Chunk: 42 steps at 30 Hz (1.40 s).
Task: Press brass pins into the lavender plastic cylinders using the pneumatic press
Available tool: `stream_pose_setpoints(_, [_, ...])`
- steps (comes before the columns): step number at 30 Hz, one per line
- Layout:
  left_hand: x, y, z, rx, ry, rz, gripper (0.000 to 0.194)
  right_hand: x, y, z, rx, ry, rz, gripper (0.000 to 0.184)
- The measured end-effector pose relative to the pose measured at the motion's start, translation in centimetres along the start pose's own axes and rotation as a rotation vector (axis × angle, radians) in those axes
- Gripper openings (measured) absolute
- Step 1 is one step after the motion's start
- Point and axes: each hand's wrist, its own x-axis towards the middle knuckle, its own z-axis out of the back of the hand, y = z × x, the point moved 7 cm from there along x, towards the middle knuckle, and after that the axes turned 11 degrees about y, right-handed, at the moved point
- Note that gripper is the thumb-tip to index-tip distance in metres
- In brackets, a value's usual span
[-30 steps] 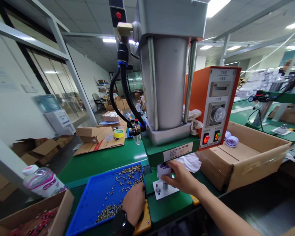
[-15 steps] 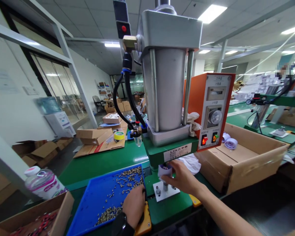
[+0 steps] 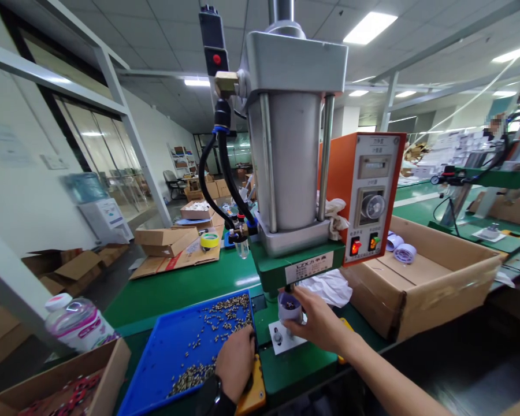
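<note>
My right hand (image 3: 318, 323) is closed round a small pale purple cup-shaped part (image 3: 289, 306), holding it on the white fixture plate (image 3: 281, 341) under the ram of the green pneumatic press (image 3: 292, 173). My left hand (image 3: 236, 361) rests curled at the right edge of the blue tray (image 3: 169, 352), fingers bent down among several small brass inserts (image 3: 225, 315). What its fingertips pinch is hidden. A yellow button pad (image 3: 255, 393) sits just beside that hand.
An orange control box (image 3: 368, 196) hangs on the press's right side. A large cardboard box (image 3: 433, 277) with purple parts stands to the right. A water bottle (image 3: 75, 323) and a cardboard box of red parts (image 3: 60, 387) sit at the lower left. Tape and flattened boxes lie behind.
My right hand has lowered the purple part a little onto the fixture post. My view has shifted slightly rightward. The left hand stays at the tray's edge.
</note>
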Motion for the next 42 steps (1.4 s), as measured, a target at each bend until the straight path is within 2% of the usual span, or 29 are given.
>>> stream_pose_setpoints(4, [0.0,0.0,0.1,-0.011,-0.004,0.001,0.024,-0.1,-0.1,-0.4,-0.007,-0.024,0.003,0.049])
stream_pose_setpoints(11, [0.0,-0.1,0.2,-0.028,-0.008,-0.008,0.022,-0.7,-0.2,-0.8,0.000,-0.155,0.006,0.044])
stream_pose_setpoints(20, [0.0,0.0,-0.1,-0.059,-0.011,-0.021,0.023,-1.0,-0.7,-1.7,-0.062,-0.151,-0.038,0.058])
stream_pose_setpoints(24, [0.0,0.1,0.0,-0.067,-0.017,-0.016,0.023,-1.4,-1.1,-2.3,-0.066,-0.195,-0.060,0.058])
stream_pose_setpoints(32, [-0.3,0.0,0.2,-0.067,-0.008,-0.025,0.024,-1.5,-1.2,-2.3,-0.078,-0.205,-0.056,0.059])
stream_pose_setpoints(35, [-0.4,-0.2,0.3,-0.067,0.004,-0.025,0.024,-1.7,-1.9,-2.6,-0.078,-0.221,-0.068,0.066])
stream_pose_setpoints(39, [-0.4,-0.5,0.6,-0.051,0.007,-0.011,0.025,-2.4,-2.4,-2.8,-0.080,-0.135,-0.093,0.081])
stream_pose_setpoints(40, [-0.6,-0.5,0.9,-0.050,0.003,-0.010,0.025,-2.9,-2.4,-2.5,-0.074,-0.126,-0.099,0.080])
stream_pose_setpoints(42, [-1.2,-0.4,1.6,-0.055,-0.038,-0.009,0.028,-4.2,-2.7,-1.4,-0.062,-0.150,-0.125,0.067])
